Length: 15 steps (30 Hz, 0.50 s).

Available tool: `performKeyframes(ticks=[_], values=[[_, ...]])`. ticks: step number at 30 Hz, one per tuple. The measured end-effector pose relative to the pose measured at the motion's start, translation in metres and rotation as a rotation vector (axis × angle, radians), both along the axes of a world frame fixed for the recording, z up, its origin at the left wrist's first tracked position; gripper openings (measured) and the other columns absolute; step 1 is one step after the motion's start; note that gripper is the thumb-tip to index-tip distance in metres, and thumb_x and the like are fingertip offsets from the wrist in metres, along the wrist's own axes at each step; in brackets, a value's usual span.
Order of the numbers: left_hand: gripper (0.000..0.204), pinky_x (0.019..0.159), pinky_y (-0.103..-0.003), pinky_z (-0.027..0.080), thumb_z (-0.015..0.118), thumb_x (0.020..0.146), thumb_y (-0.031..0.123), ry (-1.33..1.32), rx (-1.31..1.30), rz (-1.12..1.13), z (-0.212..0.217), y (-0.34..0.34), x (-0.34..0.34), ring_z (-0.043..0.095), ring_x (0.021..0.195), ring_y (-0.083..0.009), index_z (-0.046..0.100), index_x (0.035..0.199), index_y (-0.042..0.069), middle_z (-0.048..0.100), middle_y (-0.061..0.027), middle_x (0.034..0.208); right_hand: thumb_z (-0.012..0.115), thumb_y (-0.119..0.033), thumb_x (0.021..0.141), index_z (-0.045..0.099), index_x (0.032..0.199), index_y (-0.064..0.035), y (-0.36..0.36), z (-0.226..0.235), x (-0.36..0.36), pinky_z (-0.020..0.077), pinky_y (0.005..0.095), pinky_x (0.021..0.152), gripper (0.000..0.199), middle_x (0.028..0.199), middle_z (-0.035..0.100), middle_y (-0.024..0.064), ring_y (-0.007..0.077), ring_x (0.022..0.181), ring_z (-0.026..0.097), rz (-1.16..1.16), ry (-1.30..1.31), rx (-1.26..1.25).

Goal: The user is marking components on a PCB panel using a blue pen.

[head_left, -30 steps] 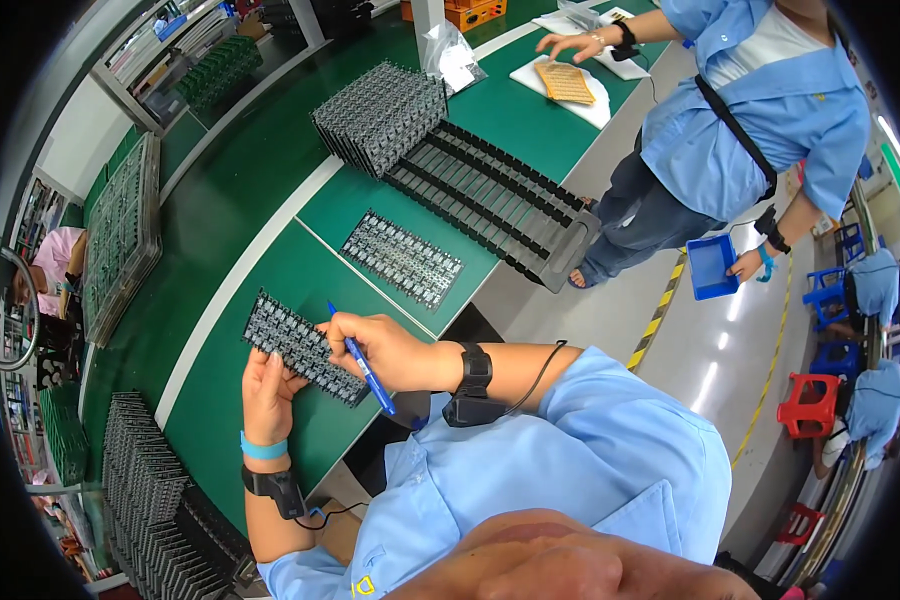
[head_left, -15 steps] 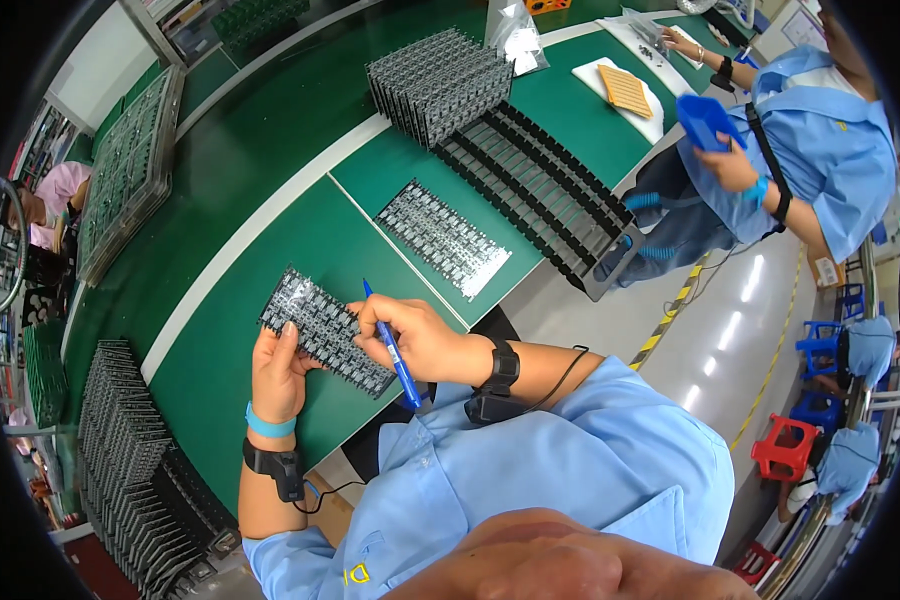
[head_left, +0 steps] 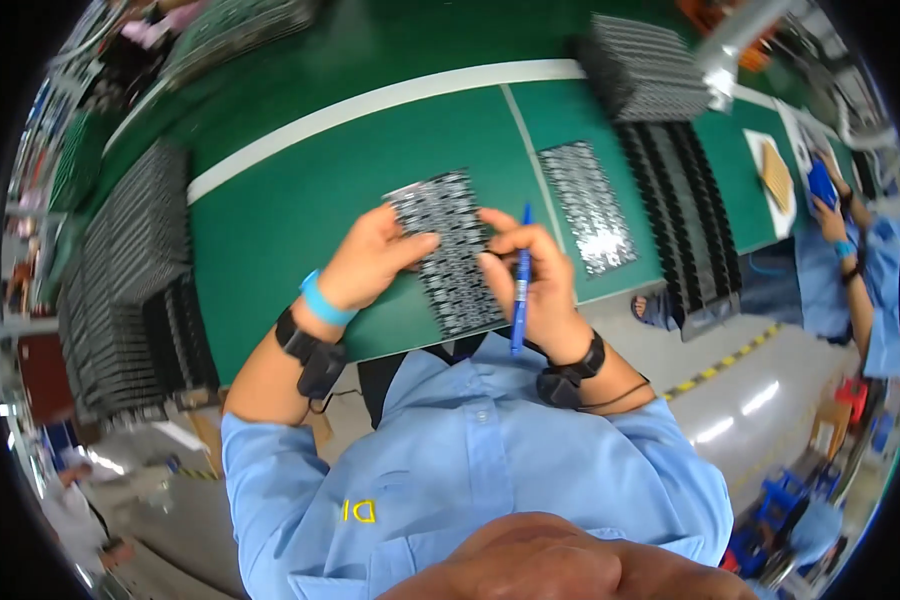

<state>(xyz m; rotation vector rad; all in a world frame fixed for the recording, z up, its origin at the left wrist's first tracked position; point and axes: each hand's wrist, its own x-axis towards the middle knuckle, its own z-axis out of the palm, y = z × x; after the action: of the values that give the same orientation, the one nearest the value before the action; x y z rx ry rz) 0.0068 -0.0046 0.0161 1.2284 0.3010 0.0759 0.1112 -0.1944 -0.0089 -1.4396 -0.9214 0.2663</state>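
Note:
My left hand [head_left: 370, 256] grips the left edge of a dark circuit board panel [head_left: 455, 275], its thumb lying over the face. The panel is held over the green table, covered with rows of small silvery parts. My right hand [head_left: 548, 290] has a blue pen [head_left: 521, 295] upright between its fingers. Its thumb and fingertips are at the panel's right edge; whether they pinch it is hard to tell. To the right, a second circuit board panel [head_left: 582, 195] lies flat on the table, shining at its near end.
A black slotted rack [head_left: 678, 225] with a stack of panels [head_left: 642, 75] stands right of the second panel. More racked panels [head_left: 135, 230] are at the left. Far right, a co-worker [head_left: 850, 250] holds a blue tray [head_left: 822, 183] near a tan ribbed block [head_left: 775, 175].
The view has swung round, so the table and racks sit differently. The held panel is turned more upright. My right hand has shifted from the panel's face to its right edge, pen still held.

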Motion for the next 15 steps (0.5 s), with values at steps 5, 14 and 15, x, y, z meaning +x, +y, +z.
performKeyframes(ticks=[5,14,15], values=[[0.035,0.083,-0.026,0.052,0.061,0.095,0.008,0.036,-0.019,0.003,-0.0070,0.0082,-0.0053,0.063,0.100,-0.0104,0.055,0.129,0.001,0.066,-0.0036,0.116,0.067,0.004,0.088,0.054,0.097,-0.0003,0.0036,0.0000,-0.0016,0.0488,0.0215,0.069,0.016,0.117,0.066,0.0201,0.0110,0.094,0.066,0.027,-0.039,-0.091],[0.033,0.084,-0.027,0.053,0.060,0.096,0.008,0.003,-0.027,-0.017,-0.0041,0.0090,-0.0068,0.064,0.101,-0.0113,0.055,0.129,0.001,0.066,-0.0046,0.117,0.067,0.005,0.087,0.055,0.096,-0.0003,0.0052,-0.0026,-0.0044,0.0499,0.0243,0.074,0.017,0.099,0.066,0.0138,0.0264,0.121,0.060,0.037,-0.051,-0.072],[0.033,0.084,-0.027,0.053,0.060,0.096,0.008,0.001,-0.028,-0.022,-0.0013,0.0087,-0.0059,0.064,0.101,-0.0113,0.055,0.129,0.001,0.066,-0.0046,0.117,0.068,0.006,0.087,0.055,0.097,-0.0002,0.0048,-0.0017,-0.0042,0.0504,0.0258,0.076,0.017,0.099,0.067,0.0139,0.0266,0.120,0.060,0.037,-0.048,-0.076]])
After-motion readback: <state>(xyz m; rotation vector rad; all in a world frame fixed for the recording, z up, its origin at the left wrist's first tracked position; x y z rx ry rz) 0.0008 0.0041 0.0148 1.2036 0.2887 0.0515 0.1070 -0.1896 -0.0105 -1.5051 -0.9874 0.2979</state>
